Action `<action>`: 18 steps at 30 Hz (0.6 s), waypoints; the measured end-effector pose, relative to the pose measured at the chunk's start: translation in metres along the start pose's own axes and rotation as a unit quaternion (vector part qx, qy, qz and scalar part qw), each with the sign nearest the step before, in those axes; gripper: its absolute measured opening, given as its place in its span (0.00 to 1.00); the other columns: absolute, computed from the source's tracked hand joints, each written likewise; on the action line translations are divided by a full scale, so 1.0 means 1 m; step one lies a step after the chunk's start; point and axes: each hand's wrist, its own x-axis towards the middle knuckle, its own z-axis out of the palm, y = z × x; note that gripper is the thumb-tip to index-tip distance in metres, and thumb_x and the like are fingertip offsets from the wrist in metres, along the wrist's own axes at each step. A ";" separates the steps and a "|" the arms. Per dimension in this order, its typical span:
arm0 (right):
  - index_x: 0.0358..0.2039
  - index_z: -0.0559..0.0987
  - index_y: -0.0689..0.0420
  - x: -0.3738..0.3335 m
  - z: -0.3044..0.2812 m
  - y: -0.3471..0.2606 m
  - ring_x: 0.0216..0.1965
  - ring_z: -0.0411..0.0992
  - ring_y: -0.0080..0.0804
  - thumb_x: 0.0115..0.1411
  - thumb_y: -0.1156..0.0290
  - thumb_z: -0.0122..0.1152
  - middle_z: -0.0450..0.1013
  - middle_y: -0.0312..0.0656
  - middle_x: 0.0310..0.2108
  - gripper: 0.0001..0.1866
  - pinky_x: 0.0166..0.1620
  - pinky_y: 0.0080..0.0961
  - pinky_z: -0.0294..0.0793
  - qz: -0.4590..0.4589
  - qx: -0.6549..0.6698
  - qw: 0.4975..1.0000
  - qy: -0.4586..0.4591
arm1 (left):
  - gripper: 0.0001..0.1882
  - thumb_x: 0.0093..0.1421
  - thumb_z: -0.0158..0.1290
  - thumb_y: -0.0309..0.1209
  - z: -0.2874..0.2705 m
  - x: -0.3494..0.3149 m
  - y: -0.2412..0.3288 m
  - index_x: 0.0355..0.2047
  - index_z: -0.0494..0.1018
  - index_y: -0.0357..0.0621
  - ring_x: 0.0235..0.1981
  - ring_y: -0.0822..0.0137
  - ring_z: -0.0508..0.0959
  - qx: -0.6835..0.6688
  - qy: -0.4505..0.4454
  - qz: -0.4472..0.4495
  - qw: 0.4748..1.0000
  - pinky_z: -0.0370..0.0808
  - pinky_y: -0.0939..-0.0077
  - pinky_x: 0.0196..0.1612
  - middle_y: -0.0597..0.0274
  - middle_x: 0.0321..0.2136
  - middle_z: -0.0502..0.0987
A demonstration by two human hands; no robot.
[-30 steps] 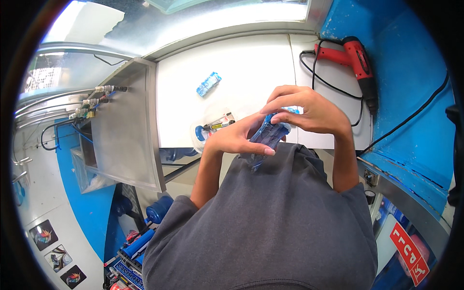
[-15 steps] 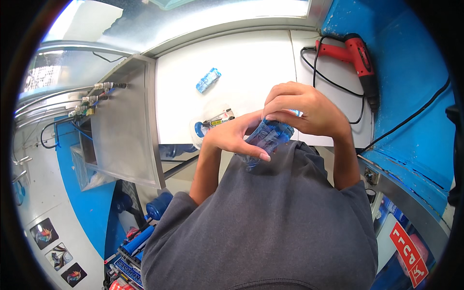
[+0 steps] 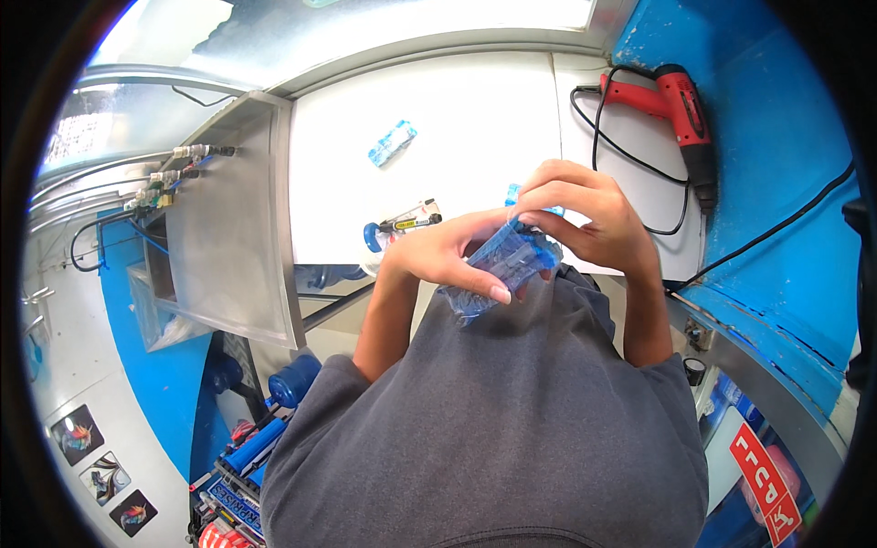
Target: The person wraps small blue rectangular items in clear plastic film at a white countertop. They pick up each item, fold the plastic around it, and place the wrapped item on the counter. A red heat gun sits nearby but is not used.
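My left hand [image 3: 434, 254] is closed around a crinkled clear plastic bag [image 3: 498, 267], thumb across its near side. Blue pieces show through the film. At the bag's upper end, the fingers of my right hand [image 3: 589, 208] are bent together in a pinch. A light-blue plastic piece [image 3: 515, 194] pokes out past those fingers, and more of that blue shows between them. How far it reaches into the palm is hidden. Farther off on the white tabletop [image 3: 475, 110] lies a small blue-and-clear plastic bundle [image 3: 393, 143], apart from both hands.
Left of my left hand sits a container with a marker [image 3: 416, 222] and a blue cap [image 3: 371, 237]. A red and black heat gun [image 3: 681, 114] lies at the right by the blue wall, its cord [image 3: 630, 163] looped over the table. A metal panel [image 3: 233, 219] with hoses stands left.
My right hand has shifted slightly, and the light-blue piece now shows beyond its fingers. More of the bag is visible between the hands. The view has moved a little.
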 end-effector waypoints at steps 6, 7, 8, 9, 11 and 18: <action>0.37 0.83 0.61 -0.012 0.006 0.004 0.36 0.77 0.34 0.53 0.81 0.68 0.77 0.43 0.34 0.09 0.39 0.29 0.76 0.065 0.016 0.998 0.003 | 0.40 0.54 0.68 0.35 0.006 -0.004 -0.015 0.62 0.62 0.37 0.50 0.59 0.79 -0.133 0.042 -0.024 0.990 0.79 0.64 0.52 0.48 0.49 0.77; 0.37 0.83 0.60 -0.014 0.006 0.005 0.36 0.77 0.34 0.53 0.82 0.68 0.77 0.42 0.34 0.09 0.39 0.30 0.76 0.071 0.022 0.997 0.002 | 0.39 0.54 0.68 0.35 0.006 -0.005 -0.016 0.62 0.62 0.37 0.49 0.59 0.79 -0.141 0.048 -0.026 0.988 0.80 0.64 0.50 0.48 0.50 0.77; 0.37 0.83 0.60 -0.015 0.007 0.006 0.37 0.77 0.34 0.53 0.82 0.68 0.77 0.42 0.34 0.10 0.40 0.30 0.77 0.074 0.030 0.997 0.001 | 0.39 0.54 0.68 0.35 0.006 -0.006 -0.017 0.62 0.62 0.37 0.49 0.59 0.79 -0.149 0.055 -0.027 0.987 0.81 0.64 0.49 0.48 0.50 0.77; 0.37 0.83 0.60 -0.015 0.007 0.007 0.37 0.77 0.35 0.53 0.83 0.68 0.78 0.42 0.34 0.10 0.40 0.30 0.77 0.079 0.038 0.996 -0.001 | 0.40 0.54 0.68 0.35 0.006 -0.006 -0.018 0.62 0.62 0.37 0.49 0.59 0.79 -0.142 0.057 -0.028 0.988 0.80 0.64 0.50 0.48 0.50 0.77; 0.37 0.83 0.60 -0.016 0.006 0.009 0.38 0.77 0.35 0.52 0.84 0.68 0.78 0.42 0.34 0.11 0.41 0.30 0.77 0.089 0.052 0.995 -0.007 | 0.41 0.53 0.69 0.34 0.007 -0.005 -0.020 0.63 0.61 0.37 0.50 0.59 0.79 -0.129 0.061 -0.029 0.989 0.78 0.63 0.53 0.49 0.50 0.77; 0.37 0.83 0.59 -0.013 0.004 0.008 0.38 0.77 0.34 0.50 0.85 0.68 0.77 0.41 0.34 0.13 0.41 0.29 0.76 0.084 0.056 0.995 -0.027 | 0.49 0.49 0.72 0.36 0.009 -0.006 -0.013 0.66 0.59 0.36 0.58 0.61 0.72 0.025 0.088 -0.018 0.996 0.66 0.66 0.63 0.50 0.55 0.72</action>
